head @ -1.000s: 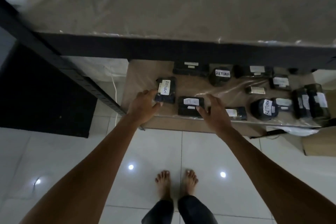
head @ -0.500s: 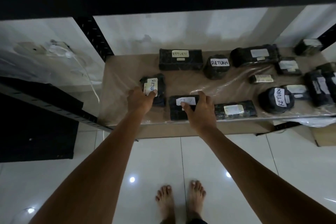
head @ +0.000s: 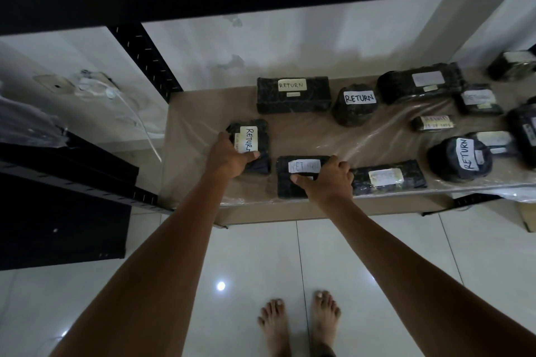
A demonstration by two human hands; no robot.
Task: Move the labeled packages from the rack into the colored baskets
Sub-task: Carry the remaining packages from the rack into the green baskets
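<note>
While the left hand [head: 229,158] grips a package [head: 262,161], its label [head: 251,139] reads RETURN.

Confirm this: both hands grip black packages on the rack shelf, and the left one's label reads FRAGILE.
Wrong on the label: the head view shows the left hand gripping a package marked RETURN, not FRAGILE. The right hand grips another package on the rack shelf.
</note>
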